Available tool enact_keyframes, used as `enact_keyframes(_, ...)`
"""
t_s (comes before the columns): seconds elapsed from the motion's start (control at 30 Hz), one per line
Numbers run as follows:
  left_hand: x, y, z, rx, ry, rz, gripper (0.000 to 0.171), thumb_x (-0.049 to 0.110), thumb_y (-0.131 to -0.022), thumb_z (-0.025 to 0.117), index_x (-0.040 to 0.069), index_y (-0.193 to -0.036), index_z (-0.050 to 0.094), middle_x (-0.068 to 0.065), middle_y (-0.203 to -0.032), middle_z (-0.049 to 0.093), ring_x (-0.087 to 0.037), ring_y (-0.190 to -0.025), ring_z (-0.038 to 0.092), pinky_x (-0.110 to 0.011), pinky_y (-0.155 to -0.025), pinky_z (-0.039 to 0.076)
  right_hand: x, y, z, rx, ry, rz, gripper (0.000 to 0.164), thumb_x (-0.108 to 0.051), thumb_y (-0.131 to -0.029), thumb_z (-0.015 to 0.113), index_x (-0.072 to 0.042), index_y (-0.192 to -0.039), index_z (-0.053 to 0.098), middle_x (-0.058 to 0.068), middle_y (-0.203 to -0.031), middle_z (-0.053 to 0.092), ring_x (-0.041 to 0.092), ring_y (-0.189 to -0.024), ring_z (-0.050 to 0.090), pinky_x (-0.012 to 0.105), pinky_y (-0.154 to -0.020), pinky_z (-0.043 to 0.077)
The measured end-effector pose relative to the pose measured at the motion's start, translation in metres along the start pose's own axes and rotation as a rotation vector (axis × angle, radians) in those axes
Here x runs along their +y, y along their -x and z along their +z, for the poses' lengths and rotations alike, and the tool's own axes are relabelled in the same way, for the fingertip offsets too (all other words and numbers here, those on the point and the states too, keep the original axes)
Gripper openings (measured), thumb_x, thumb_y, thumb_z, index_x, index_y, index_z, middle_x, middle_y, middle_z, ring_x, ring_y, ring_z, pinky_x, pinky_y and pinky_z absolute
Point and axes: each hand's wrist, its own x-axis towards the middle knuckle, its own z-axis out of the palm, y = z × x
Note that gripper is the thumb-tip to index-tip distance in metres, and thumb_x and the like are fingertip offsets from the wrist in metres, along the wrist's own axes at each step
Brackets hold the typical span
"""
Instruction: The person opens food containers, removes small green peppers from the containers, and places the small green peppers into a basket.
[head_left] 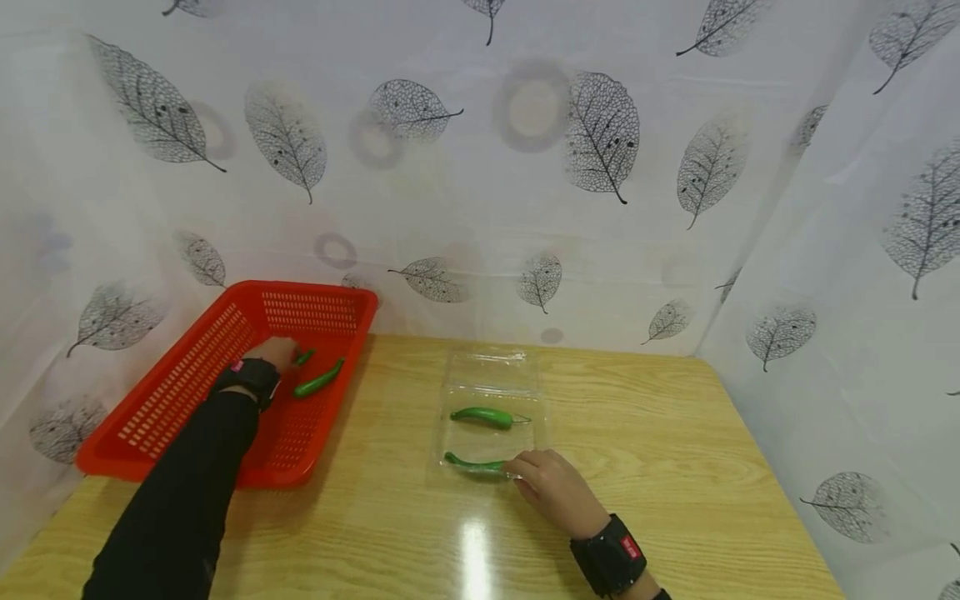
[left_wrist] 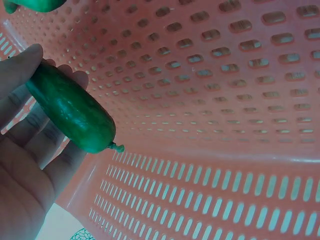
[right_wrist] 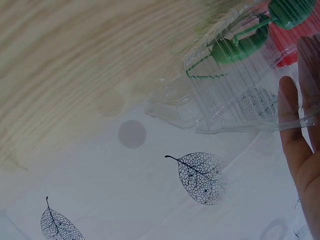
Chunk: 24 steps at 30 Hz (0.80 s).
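Note:
Inside the red basket, my left hand (head_left: 276, 353) pinches a green chili pepper (left_wrist: 72, 107) between thumb and fingers, as the left wrist view shows. Another green pepper (head_left: 318, 380) lies beside it on the basket floor. A clear plastic box (head_left: 491, 392), its lid folded back, rests on the table. Two green peppers lie in it: one pepper (head_left: 483, 417) in the middle and another pepper (head_left: 474, 464) along the near edge. My right hand (head_left: 557, 492) holds the box's near right rim, its fingertips over that near pepper's end.
The red basket (head_left: 341, 417) with slotted walls stands at the left of the wooden table (head_left: 637, 433). A white leaf-patterned sheet (head_left: 480, 208) hangs behind the table and along its sides.

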Motion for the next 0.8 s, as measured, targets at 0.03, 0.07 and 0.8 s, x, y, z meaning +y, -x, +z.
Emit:
enact_keyframes(0.03,-0.0007,-0.0002,0.0013,-0.002,-0.003,-0.001,0.019,0.002,-0.083,0.065,-0.01,-0.097,0.065,-0.023,-0.089,0.066,-0.03,-0.077,0.062,-0.043,-0.069,0.05,0.0001,0.0001,0.0002,-0.001,-0.001,0.001,0.027,-0.007,-0.073,0.077,-0.017,-0.097,0.07,-0.007,-0.09,0.069,0.006,-0.081,0.064,0.025,-0.073,0.051)
enact_keyframes(0.07,-0.0013,-0.0003,0.0025,-0.005,-0.005,-0.001,0.02,0.002,-0.083,0.065,-0.01,-0.098,0.065,-0.023,-0.089,0.066,-0.03,-0.077,0.062,-0.043,-0.069,0.05,0.0001,0.0003,0.0003,-0.003,-0.001,0.002,0.027,-0.007,-0.073,0.077,-0.017,-0.097,0.07,-0.007,-0.09,0.069,0.006,-0.081,0.064,0.024,-0.073,0.051)
enact_keyframes(0.8,-0.0025,0.003,0.0096,-0.037,0.022,-0.006,0.022,0.003,-0.077,0.069,-0.011,-0.091,0.06,-0.025,-0.085,0.062,-0.035,-0.078,0.059,-0.042,-0.069,0.048,0.0007,0.0011,-0.0001,-0.001,0.018,0.002,0.028,-0.008,-0.073,0.077,-0.018,-0.099,0.069,-0.006,-0.093,0.069,0.007,-0.084,0.064,0.025,-0.075,0.051)
